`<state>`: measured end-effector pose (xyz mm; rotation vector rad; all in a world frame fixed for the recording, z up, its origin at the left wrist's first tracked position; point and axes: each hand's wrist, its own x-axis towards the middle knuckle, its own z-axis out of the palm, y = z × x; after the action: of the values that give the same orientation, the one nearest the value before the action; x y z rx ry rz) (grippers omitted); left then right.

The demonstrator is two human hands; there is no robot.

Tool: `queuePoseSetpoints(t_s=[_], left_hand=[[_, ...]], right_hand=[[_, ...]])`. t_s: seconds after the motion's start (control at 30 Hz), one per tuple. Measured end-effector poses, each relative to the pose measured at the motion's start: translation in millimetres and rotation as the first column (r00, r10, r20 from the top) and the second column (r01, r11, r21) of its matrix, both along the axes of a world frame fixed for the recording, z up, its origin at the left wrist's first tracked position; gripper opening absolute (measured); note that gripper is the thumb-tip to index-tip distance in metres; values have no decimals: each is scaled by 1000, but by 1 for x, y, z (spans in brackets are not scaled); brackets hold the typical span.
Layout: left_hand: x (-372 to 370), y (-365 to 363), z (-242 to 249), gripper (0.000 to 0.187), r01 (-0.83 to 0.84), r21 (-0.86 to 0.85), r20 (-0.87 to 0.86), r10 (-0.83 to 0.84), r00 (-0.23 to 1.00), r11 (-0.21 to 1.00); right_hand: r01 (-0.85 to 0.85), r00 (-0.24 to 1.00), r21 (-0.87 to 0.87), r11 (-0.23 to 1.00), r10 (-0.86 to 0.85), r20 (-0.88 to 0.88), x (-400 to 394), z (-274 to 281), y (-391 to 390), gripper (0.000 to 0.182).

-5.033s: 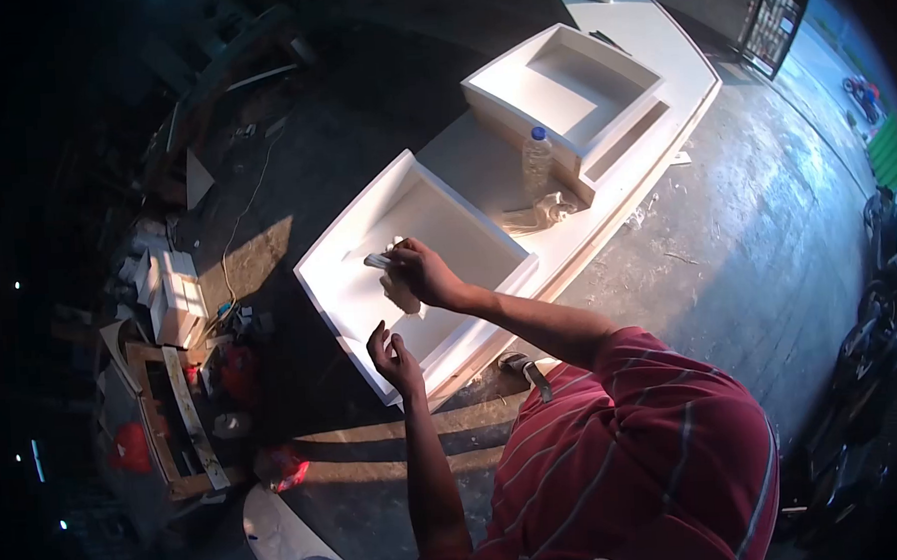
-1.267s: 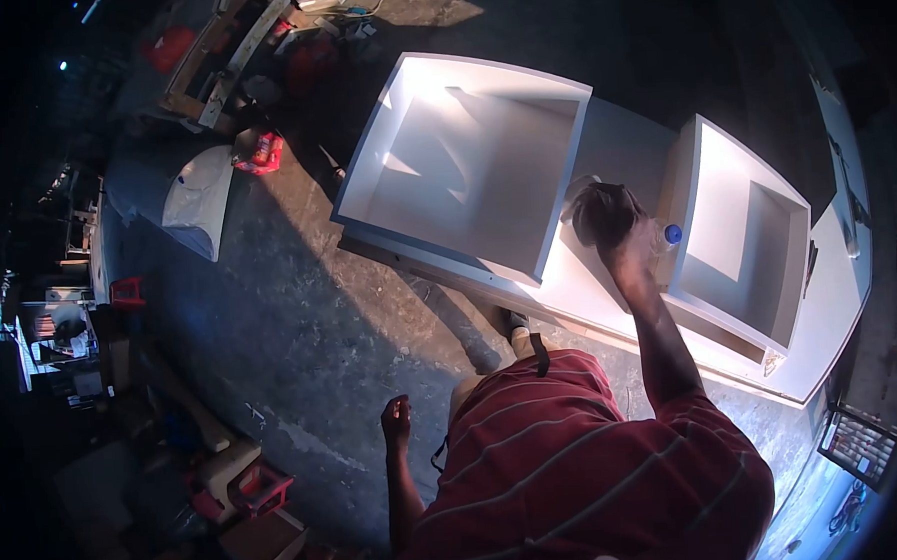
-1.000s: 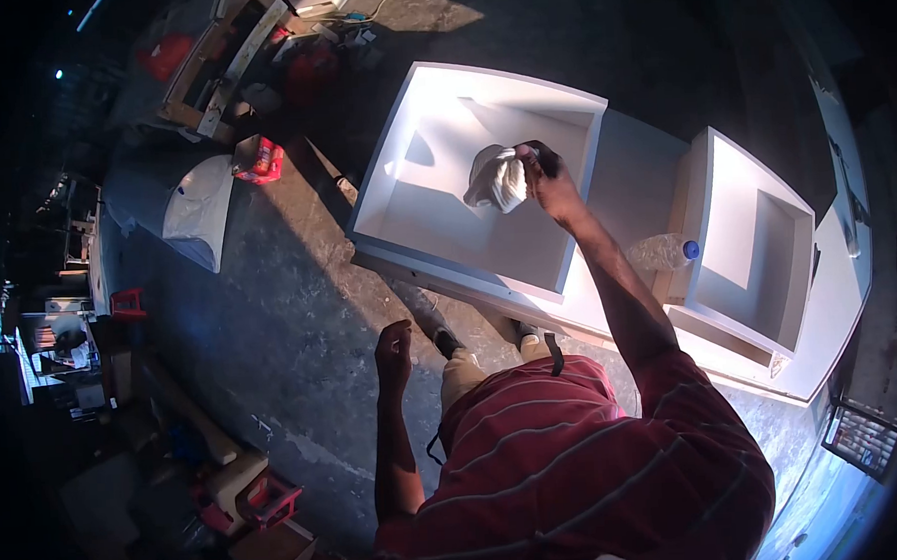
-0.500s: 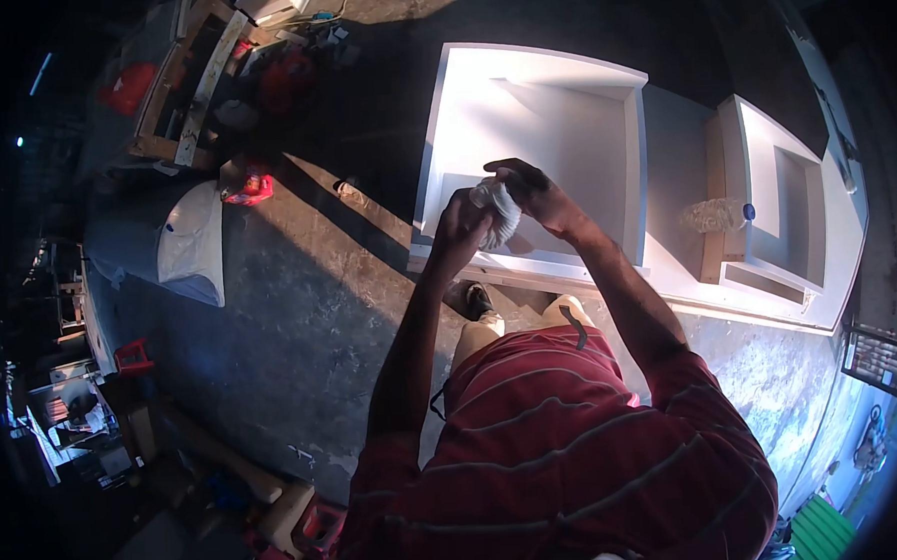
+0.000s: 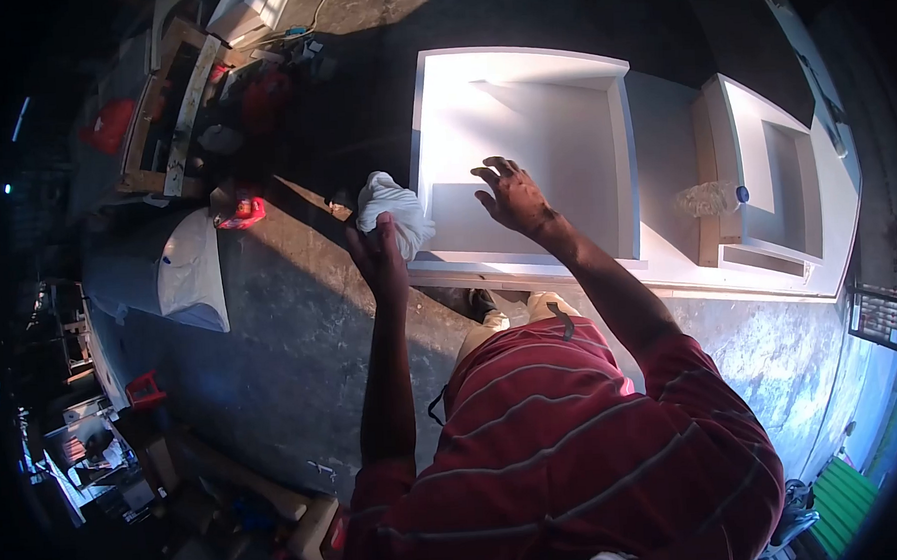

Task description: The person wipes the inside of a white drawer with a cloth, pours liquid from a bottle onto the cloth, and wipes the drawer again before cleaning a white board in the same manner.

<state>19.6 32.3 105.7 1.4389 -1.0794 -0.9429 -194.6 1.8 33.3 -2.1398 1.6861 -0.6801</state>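
Note:
My left hand (image 5: 379, 260) grips a bunched white cloth (image 5: 397, 210) beside the left edge of a shallow, open white box (image 5: 623, 162). Its thumb presses on the cloth's near side, and the other fingers are partly hidden. Over the inside of the box hovers my right hand (image 5: 517, 199), fingers spread and curved, with nothing in it.
A clear plastic bottle (image 5: 705, 200) with a blue cap lies by a smaller white frame (image 5: 795, 185) on the right. A red packet (image 5: 245, 211) sits to the left, near a wooden frame (image 5: 189, 116). My shoe (image 5: 481, 302) shows below the box.
The white cloth has moved left from over the box, held in my left hand. My right hand has come away from it and opened. The view has shifted slightly.

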Motion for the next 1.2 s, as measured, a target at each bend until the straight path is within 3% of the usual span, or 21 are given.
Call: queuePoseSetpoints(t_s=[0.07, 0.2, 0.27, 0.33, 0.37, 0.4, 0.43, 0.47, 0.5, 0.53, 0.6, 0.63, 0.73, 0.8, 0.87, 0.93, 0.97, 1.0, 1.1, 1.13, 1.2], left_hand=[[4, 3, 5, 43, -85, -215, -37, 79, 996, 973], [9, 12, 22, 50, -235, -362, 280, 346, 896, 902], [12, 13, 17, 51, -250, -471, 286, 415, 864, 846], [13, 15, 14, 47, 31, -730, 370, 357, 857, 683], [11, 17, 25, 41, 184, -696, 471, 247, 847, 694], [14, 20, 36, 35, 396, -614, 682, 208, 701, 683], [27, 19, 38, 35, 520, -452, 845, 161, 511, 725], [49, 16, 40, 36, 599, -260, 952, 96, 292, 757], [89, 14, 21, 35, 356, -326, 909, 188, 371, 876], [140, 22, -6, 33, 90, -367, 858, 299, 419, 926], [224, 54, -20, 37, -372, -479, 819, 558, 136, 795], [223, 60, 0, 37, -375, -489, 816, 565, 123, 787], [173, 87, 55, 39, -21, -573, 775, 550, 313, 819], [143, 104, 57, 33, 372, -405, 904, 304, 302, 835], [167, 116, 17, 43, 284, -260, 952, 197, 233, 923], [245, 127, 8, 44, -55, -307, 905, 309, 293, 950], [277, 137, 19, 45, -112, -301, 773, 312, 552, 947], [288, 145, 30, 45, -328, -421, 825, 507, 248, 846], [272, 146, 57, 45, 23, -430, 843, 392, 369, 902], [255, 145, 57, 43, 160, -391, 850, 288, 442, 907], [226, 160, 56, 42, 273, -51, 964, -25, 266, 961]], right_hand=[[-45, 999, 9, 999, 45, 9, 13, 5, -13, 37], [-167, 980, 12, 986, 165, 112, 49, 4, -41, 40], [-195, 972, -52, 979, 200, 124, 77, 6, -55, 44], [-315, 931, -162, 935, 337, 137, 111, 8, -67, 42], [-384, 861, -269, 883, 447, 240, 129, -4, -73, 41], [-431, 765, -375, 821, 552, 331, 151, -21, -77, 41], [-317, 687, -224, 922, 386, 616, 189, -40, -75, 41], [-352, 667, -227, 908, 414, 619, 200, -27, -66, 41], [-452, 805, -332, 828, 539, 247, 206, -4, -56, 40], [-569, 817, -390, 724, 552, -167, 213, 13, -47, 39], [-625, 774, -363, 691, 610, -171, 229, 22, -35, 40], [-639, 761, -397, 658, 614, -207, 237, 26, -28, 44], [-718, 696, -361, 595, 622, -359, 267, 43, -5, 56], [-800, 598, -340, 494, 691, -406, 293, 50, 8, 48], [-869, 493, -305, 390, 743, -452, 315, 54, 23, 40], [-924, 378, -255, 285, 780, -499, 330, 54, 40, 34], [-884, 443, -405, 233, 693, -568, 327, 50, 47, 37], [-886, 439, -402, 229, 691, -574, 334, 44, 50, 37], [-891, 397, -436, 127, 685, -611, 358, 25, 69, 34], [-925, 351, -316, 213, 797, -492, 369, 24, 75, 35], [-948, 318, -37, 317, 927, -198, 392, 26, 81, 38]])
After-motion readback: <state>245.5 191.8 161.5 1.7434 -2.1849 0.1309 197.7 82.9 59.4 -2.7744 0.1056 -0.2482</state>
